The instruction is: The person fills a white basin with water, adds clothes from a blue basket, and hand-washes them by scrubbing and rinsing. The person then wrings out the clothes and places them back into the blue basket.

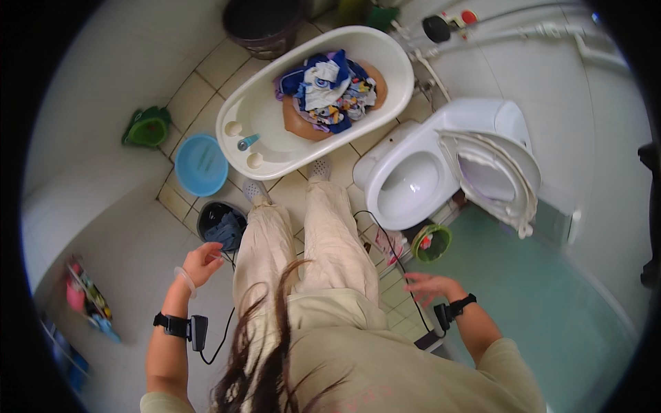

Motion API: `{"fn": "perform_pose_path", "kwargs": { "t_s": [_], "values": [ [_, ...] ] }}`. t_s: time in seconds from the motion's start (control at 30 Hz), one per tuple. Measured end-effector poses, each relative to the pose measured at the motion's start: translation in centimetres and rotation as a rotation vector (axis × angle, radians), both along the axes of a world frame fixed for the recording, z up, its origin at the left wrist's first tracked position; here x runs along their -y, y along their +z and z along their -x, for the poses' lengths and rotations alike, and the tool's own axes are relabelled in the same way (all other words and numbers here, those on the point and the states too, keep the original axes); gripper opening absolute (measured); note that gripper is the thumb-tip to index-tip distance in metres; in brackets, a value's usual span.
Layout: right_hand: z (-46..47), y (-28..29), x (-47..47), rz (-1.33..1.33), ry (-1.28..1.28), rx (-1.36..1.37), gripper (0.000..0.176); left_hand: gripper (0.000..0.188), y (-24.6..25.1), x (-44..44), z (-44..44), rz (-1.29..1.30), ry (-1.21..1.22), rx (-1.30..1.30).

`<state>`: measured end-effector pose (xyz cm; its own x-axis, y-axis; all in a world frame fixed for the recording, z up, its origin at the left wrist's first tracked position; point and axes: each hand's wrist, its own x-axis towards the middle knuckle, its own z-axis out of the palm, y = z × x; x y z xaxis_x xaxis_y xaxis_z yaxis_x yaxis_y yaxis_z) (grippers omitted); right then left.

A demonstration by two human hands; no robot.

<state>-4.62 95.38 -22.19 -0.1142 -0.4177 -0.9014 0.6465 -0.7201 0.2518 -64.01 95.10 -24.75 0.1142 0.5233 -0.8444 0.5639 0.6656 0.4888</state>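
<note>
My left hand (200, 264), with a pale bangle at the wrist, hangs in the air with loosely bent fingers and nothing visible in it. Nearest to it is a dark bucket (206, 207) with blue-grey cloth (225, 231) inside. On the other side, my right hand (434, 288) is empty with its fingers spread, close to a black cable and below a green wastebasket (448, 247). Ahead of my feet stands a white baby bathtub (258, 111). A heap of blue, white and patterned clothes (325, 90) lies in it, partly over a brown basin (304, 125).
A white toilet (379, 180) with raised lid stands right of the tub. Left of the tub are a light blue basin (201, 165) and a green potty-like seat (148, 128). A large dark bucket (263, 44) stands behind. A glass panel (537, 299) borders the right side.
</note>
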Motion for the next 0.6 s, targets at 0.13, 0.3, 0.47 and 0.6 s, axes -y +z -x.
{"fn": "perform_pose_path", "kwargs": {
  "t_s": [0.13,0.3,0.47,0.6],
  "values": [
    [4.0,5.0,9.2,0.231,0.013,-0.050,0.095,0.038,-2.3,2.3,6.1,0.057,0.003,0.004],
    [9.4,9.0,18.8,0.388,0.184,-0.011,0.088,0.038,-4.2,5.8,13.2,0.086,-0.139,-0.059],
    [13.6,11.9,23.6,0.302,-0.089,0.004,0.076,0.042,-5.5,5.9,16.9,0.096,-0.480,-0.153],
    [15.5,9.6,21.6,-0.320,-0.365,0.113,0.052,0.041,-6.0,2.9,15.2,0.016,-0.372,-0.113]
  ]
}}
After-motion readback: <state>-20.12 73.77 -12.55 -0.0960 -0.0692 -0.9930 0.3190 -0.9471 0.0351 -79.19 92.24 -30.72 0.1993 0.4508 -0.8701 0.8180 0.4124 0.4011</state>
